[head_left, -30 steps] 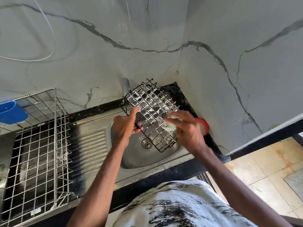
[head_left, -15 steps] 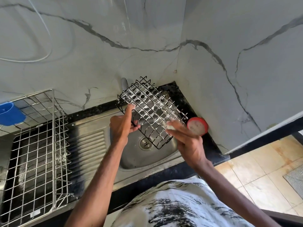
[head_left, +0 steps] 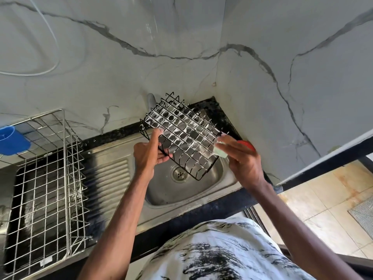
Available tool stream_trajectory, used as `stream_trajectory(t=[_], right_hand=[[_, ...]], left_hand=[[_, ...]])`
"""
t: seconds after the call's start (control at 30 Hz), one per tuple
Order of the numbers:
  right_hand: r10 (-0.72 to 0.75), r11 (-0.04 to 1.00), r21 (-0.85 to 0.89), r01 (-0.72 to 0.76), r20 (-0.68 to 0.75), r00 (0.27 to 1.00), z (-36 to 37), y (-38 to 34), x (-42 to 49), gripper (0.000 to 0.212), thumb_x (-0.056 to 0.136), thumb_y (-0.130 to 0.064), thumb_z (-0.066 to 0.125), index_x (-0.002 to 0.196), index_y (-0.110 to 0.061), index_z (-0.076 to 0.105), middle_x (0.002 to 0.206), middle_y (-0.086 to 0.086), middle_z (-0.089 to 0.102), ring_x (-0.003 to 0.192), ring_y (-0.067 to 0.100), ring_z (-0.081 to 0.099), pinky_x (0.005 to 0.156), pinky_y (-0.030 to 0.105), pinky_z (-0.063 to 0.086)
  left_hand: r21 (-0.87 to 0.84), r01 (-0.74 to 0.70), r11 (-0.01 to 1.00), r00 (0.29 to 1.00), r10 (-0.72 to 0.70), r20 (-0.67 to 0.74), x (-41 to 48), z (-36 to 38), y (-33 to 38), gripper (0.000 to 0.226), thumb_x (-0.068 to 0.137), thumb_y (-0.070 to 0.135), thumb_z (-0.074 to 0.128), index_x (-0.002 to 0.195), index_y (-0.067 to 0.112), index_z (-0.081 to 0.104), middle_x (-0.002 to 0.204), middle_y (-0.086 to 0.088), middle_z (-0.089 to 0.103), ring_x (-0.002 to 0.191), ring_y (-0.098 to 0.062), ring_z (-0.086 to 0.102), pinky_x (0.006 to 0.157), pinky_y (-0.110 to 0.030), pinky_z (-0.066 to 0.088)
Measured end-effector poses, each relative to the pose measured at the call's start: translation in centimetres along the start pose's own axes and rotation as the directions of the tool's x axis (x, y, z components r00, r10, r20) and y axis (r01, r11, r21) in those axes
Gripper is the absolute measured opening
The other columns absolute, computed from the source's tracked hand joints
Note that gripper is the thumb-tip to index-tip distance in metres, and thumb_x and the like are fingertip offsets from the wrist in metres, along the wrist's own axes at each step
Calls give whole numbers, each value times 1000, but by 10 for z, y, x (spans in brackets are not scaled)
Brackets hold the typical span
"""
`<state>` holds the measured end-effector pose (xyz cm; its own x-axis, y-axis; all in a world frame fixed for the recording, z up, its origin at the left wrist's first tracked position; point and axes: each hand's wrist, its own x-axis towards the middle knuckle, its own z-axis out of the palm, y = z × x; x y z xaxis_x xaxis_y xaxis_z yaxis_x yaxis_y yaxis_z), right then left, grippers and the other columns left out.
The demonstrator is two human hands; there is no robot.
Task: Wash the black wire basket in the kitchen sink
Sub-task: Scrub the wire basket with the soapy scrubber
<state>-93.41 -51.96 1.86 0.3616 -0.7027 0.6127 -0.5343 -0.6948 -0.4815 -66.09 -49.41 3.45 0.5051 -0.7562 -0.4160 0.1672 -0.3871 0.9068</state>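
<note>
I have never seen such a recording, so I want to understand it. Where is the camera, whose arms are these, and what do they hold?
No machine appears: a person works with bare hands. The one camera is worn on the head and looks forward and down, so both arms enter from below. The left hand grips an edge of the black wire basket, which carries white foam and is held tilted above the steel sink. The right hand holds a pale green sponge at the basket's right edge. Behind that hand a red round thing sits on the dark counter. On the left stands a silver wire rack, with a blue cup at its far side.
</note>
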Motion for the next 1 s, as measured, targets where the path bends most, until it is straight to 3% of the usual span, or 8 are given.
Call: stream_trajectory(t=[0.17, 0.3, 0.47, 0.6, 0.73, 0.87, 0.93, 1.0], right_hand=[[128, 992, -14, -129, -44, 991, -9, 10, 14, 56, 72, 27, 59, 110, -10, 79, 124, 1, 71, 115, 12, 68, 98, 19, 53], [191, 981, 31, -190, -23, 981, -1, 0, 29, 55, 74, 21, 56, 112, -14, 78, 121, 1, 73, 110, 8, 70, 92, 15, 54], [275, 961, 28, -274, -56, 960, 12, -12, 45, 54, 72, 18, 56, 109, -13, 78, 111, 1, 75, 88, 3, 68, 77, 2, 48], [268, 963, 0, -269, -60, 962, 21, -17, 56, 51, 73, 17, 58, 110, -12, 77, 113, 4, 74, 96, 9, 71, 82, 7, 52], [294, 952, 89, -292, -14, 956, 25, -21, 68, 44, 75, 18, 59, 100, -12, 78, 106, 1, 77, 85, 4, 71, 66, 9, 54], [482, 818, 296, -493, 114, 869, 20, -28, 79, 46, 81, 16, 54, 101, -18, 78, 81, -25, 70, 48, 1, 58, 41, 15, 44], [516, 761, 352, -545, 182, 837, 18, -33, 88, 47, 81, 17, 53, 103, -17, 78, 77, -26, 69, 51, -8, 56, 47, 7, 40], [539, 705, 384, -597, 259, 802, 17, -35, 98, 48, 82, 15, 54, 102, -22, 78, 98, -13, 77, 62, -3, 67, 49, 13, 48]], left_hand=[[25, 2, 1000, 1000, -3, 29, 7, -2, -6, 73, 54, 80, 69, 99, 22, 70, 94, -20, 79, 80, -31, 80, 60, -30, 62], [65, -38, 997, 997, 33, 71, 11, -3, -11, 74, 67, 72, 72, 105, 8, 73, 89, -16, 80, 80, -31, 80, 62, -31, 63], [60, -85, 995, 994, 81, 68, 14, -8, -18, 46, 94, 44, 72, 113, 2, 74, 88, -16, 80, 83, -32, 80, 69, -35, 65], [48, -131, 990, 986, 125, 106, 12, -14, -20, 43, 88, 45, 76, 106, 6, 75, 90, -17, 80, 83, -31, 80, 69, -32, 65], [48, -171, 984, 980, 165, 109, 14, -24, -24, 18, 91, 28, 79, 98, 13, 74, 91, -8, 81, 86, -29, 80, 81, -43, 67], [-9, -205, 979, 970, 205, 133, 18, -35, -32, 43, 78, 30, 79, 112, 6, 69, 106, -11, 80, 100, -31, 79, 87, -45, 65], [12, -228, 974, 963, 224, 151, 18, -37, -35, 54, 66, 38, 85, 109, 11, 66, 103, -8, 81, 100, -27, 79, 85, -39, 64], [43, -256, 966, 956, 246, 162, 18, -37, -39, 69, 58, 44, 85, 111, 5, 66, 103, -8, 80, 97, -21, 79, 80, -33, 64]])
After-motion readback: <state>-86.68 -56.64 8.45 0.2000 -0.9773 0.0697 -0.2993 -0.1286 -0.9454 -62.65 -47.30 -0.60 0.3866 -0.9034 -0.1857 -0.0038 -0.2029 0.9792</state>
